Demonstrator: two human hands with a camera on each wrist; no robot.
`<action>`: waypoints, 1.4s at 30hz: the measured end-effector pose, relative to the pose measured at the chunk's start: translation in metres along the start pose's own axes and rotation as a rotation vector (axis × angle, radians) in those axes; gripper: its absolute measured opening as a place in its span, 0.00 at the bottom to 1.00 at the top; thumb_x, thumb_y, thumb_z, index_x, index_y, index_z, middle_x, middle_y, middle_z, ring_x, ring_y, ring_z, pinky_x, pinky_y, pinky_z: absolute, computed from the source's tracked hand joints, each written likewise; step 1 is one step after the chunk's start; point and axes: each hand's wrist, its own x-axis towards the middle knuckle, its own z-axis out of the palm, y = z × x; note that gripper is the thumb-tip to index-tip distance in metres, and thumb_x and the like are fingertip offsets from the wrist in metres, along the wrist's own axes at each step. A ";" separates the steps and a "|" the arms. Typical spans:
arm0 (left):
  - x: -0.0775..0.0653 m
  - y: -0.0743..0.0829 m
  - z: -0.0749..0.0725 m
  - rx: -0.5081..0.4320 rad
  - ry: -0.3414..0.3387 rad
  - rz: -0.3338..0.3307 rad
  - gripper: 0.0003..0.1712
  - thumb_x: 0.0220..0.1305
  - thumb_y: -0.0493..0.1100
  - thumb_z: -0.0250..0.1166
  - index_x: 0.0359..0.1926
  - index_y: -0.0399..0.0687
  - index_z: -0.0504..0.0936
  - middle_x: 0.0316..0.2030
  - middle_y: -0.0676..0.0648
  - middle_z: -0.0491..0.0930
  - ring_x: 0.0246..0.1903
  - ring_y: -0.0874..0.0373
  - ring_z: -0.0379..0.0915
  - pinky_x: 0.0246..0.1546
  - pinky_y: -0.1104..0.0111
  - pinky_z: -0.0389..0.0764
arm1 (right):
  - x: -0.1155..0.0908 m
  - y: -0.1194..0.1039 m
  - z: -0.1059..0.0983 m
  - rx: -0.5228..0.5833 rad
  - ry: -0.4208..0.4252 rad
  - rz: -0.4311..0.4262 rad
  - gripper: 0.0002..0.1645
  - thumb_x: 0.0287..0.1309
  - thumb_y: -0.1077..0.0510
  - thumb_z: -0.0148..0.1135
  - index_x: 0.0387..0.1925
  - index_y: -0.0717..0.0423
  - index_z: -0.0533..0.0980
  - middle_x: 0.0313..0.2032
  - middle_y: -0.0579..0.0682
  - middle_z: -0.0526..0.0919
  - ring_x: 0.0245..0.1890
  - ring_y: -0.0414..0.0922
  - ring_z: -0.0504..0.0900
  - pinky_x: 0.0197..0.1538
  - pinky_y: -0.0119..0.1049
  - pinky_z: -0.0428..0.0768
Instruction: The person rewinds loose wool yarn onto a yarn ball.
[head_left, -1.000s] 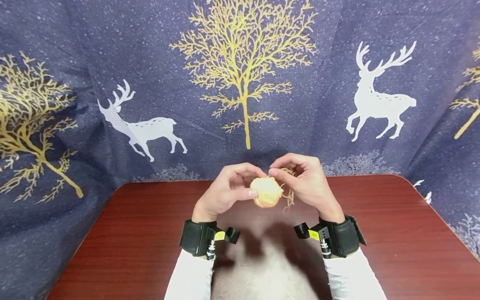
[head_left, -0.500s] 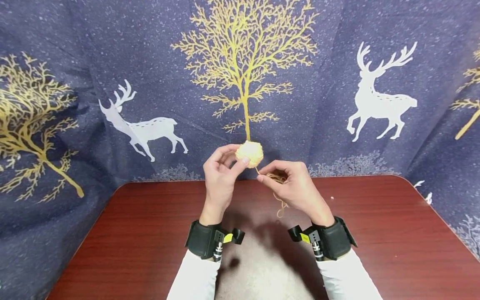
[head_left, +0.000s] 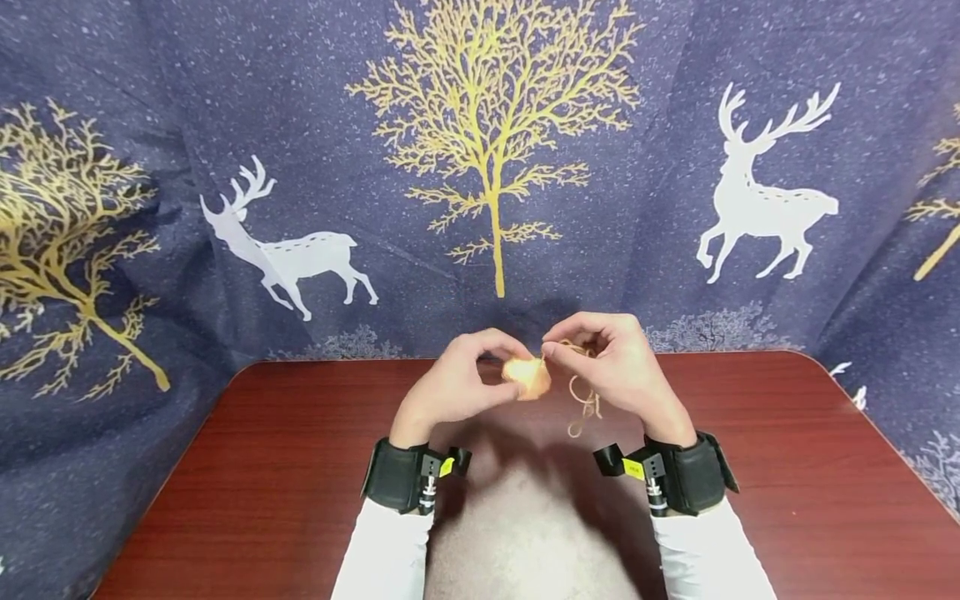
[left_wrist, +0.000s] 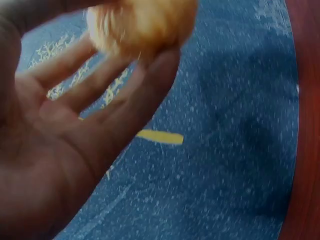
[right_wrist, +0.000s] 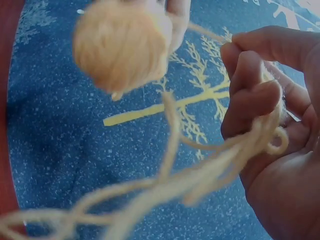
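Observation:
A pale orange ball of yarn is held above the table between the thumb and fingers of my left hand. The left wrist view shows the fingers reaching up to the yarn ball. Just right of it, my right hand pinches a strand between thumb and index finger, and this strand runs to the ball. Loose yarn is gathered in the right palm and dangles below it. In the right wrist view the loose strands loop out from under the curled fingers.
Beneath the hands lies a dark red wooden table with a bright, pale patch near its front. A blue cloth with gold trees and white deer hangs behind the far edge.
The left hand raised the ball half a second ago and has lowered it again, turning it. The right hand went left and down, then back right and up, still pinching the strand.

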 end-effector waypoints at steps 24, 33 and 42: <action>0.010 0.017 0.010 -0.998 0.525 0.146 0.19 0.59 0.23 0.56 0.49 0.40 0.82 0.48 0.41 0.82 0.46 0.53 0.81 0.45 0.65 0.86 | 0.006 0.008 0.018 0.147 0.010 0.102 0.04 0.60 0.61 0.72 0.36 0.58 0.85 0.19 0.55 0.82 0.13 0.50 0.77 0.12 0.40 0.77; 0.015 0.009 0.006 -0.657 0.950 0.054 0.16 0.55 0.24 0.68 0.47 0.30 0.82 0.43 0.38 0.82 0.41 0.52 0.82 0.42 0.64 0.87 | 0.003 -0.003 0.022 0.006 -0.004 0.110 0.03 0.57 0.57 0.75 0.33 0.49 0.87 0.23 0.47 0.83 0.12 0.38 0.70 0.14 0.30 0.64; 0.003 -0.001 -0.001 0.030 0.453 -0.025 0.20 0.50 0.28 0.75 0.47 0.36 0.84 0.45 0.41 0.81 0.46 0.50 0.80 0.45 0.63 0.87 | 0.002 -0.006 0.012 0.069 -0.010 0.016 0.04 0.57 0.63 0.74 0.35 0.55 0.87 0.31 0.48 0.88 0.27 0.42 0.86 0.27 0.30 0.81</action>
